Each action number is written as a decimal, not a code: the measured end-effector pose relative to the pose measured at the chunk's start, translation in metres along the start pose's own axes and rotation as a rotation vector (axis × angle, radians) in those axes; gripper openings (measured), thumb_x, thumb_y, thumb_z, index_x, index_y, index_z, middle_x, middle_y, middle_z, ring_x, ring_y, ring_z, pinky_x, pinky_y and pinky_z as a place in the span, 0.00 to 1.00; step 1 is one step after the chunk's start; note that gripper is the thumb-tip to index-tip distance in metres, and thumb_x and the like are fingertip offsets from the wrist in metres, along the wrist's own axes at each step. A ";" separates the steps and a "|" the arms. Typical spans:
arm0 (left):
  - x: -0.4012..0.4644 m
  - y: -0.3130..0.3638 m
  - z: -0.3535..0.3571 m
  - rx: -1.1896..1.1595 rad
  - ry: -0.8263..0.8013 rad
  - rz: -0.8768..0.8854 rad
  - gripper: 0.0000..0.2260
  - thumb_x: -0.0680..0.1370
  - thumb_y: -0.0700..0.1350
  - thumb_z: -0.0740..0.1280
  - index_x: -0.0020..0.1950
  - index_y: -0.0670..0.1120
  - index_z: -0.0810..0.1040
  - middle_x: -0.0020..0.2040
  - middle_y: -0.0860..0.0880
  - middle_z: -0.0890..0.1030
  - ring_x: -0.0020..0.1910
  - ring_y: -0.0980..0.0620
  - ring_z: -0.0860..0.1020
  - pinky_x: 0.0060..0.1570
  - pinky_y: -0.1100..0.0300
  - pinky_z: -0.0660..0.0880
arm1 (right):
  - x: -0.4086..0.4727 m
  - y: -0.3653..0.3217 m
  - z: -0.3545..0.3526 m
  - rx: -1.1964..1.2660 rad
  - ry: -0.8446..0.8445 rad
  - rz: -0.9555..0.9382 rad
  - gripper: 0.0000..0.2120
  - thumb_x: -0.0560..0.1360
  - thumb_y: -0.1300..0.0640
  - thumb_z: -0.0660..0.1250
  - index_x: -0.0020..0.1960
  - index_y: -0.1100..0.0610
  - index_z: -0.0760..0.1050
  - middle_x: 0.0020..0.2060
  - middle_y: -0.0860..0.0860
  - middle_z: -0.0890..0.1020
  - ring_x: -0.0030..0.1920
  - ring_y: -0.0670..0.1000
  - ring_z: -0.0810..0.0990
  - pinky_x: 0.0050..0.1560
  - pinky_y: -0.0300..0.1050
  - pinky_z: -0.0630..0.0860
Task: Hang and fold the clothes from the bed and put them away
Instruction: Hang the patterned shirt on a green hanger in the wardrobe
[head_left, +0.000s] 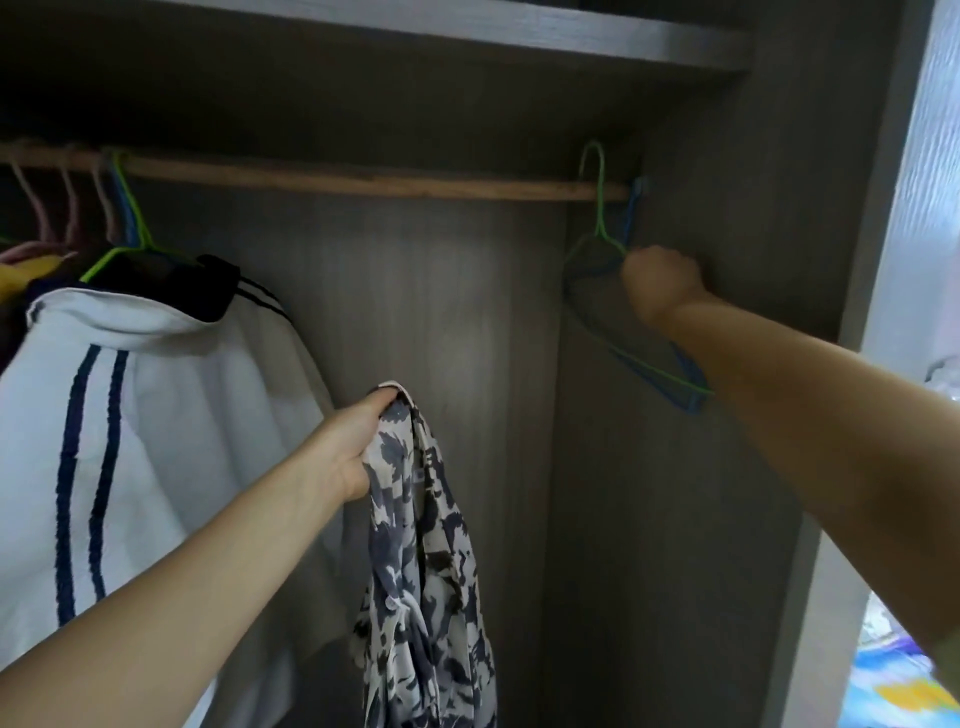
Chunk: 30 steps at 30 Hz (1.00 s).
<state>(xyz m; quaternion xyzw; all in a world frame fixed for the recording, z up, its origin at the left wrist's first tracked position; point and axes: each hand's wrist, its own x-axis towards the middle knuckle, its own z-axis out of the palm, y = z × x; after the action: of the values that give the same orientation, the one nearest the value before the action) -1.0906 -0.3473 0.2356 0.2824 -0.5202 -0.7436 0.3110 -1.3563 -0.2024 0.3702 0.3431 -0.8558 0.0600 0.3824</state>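
Head view: inside the wardrobe, the left hand (358, 452) grips a patterned garment (421, 571) hanging below the wooden rail (363, 182), while the right hand (660, 280) clenches around empty hangers (597, 249) at the rail's right end, beside a hung white jacket (130, 415).

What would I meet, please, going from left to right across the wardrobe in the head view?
White jacket with navy stripes on a green hanger → left hand holding the patterned garment → empty green and blue hangers at the rail's right end → right hand gripping them.
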 end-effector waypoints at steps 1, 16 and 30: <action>-0.001 0.000 0.001 -0.003 0.003 0.002 0.17 0.80 0.53 0.63 0.42 0.40 0.78 0.31 0.42 0.82 0.26 0.46 0.80 0.35 0.54 0.76 | -0.002 -0.004 -0.002 0.095 0.032 0.021 0.14 0.78 0.69 0.54 0.61 0.68 0.72 0.55 0.66 0.78 0.56 0.66 0.78 0.50 0.55 0.74; -0.039 -0.042 -0.032 0.130 0.085 -0.144 0.17 0.79 0.52 0.64 0.38 0.41 0.78 0.31 0.43 0.82 0.28 0.48 0.80 0.33 0.58 0.77 | -0.205 -0.092 0.027 1.962 -0.139 0.488 0.13 0.82 0.51 0.58 0.45 0.57 0.77 0.22 0.45 0.62 0.19 0.43 0.58 0.22 0.32 0.53; -0.094 0.013 -0.037 0.273 0.055 -0.097 0.24 0.81 0.53 0.61 0.28 0.44 0.79 0.24 0.48 0.75 0.20 0.53 0.71 0.24 0.67 0.70 | -0.318 -0.154 -0.031 2.264 0.251 0.255 0.13 0.78 0.45 0.62 0.47 0.49 0.83 0.24 0.45 0.63 0.22 0.43 0.60 0.23 0.33 0.60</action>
<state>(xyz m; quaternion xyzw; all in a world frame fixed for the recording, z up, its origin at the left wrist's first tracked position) -1.0003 -0.3021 0.2461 0.3671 -0.5933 -0.6722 0.2476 -1.0896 -0.1360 0.1461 0.3929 -0.2954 0.8679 -0.0717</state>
